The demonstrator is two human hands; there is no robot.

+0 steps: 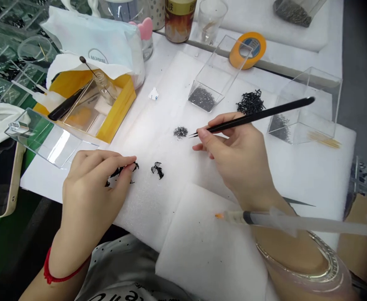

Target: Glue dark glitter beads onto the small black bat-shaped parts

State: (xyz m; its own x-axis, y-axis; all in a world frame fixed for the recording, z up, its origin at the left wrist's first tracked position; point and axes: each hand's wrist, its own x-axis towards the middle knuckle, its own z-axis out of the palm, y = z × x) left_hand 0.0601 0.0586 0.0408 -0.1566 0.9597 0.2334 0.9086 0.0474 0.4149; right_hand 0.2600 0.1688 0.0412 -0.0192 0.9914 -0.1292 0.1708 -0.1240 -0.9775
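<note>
Black tweezers (261, 113) are held in my right hand (241, 156), their tips pointing left beside a small pile of tiny shiny grey pieces (180, 132). Between the thumb and forefinger of my left hand (94, 188) is a small black part (135, 166); more black bits show under the fingers, partly hidden. Another small black part (157, 170) lies on the white foam sheet (158, 205), just right of my left hand. Beyond my right hand sits a heap of black pieces (251, 101).
Clear boxes with grey grains (202, 98) (279, 126) and orange tape (248, 50) stand at the back. A yellow box (116, 115) and a clear lid (48, 140) are at left. A syringe (264, 219) crosses my right forearm. Toothpicks (325, 140) lie far right.
</note>
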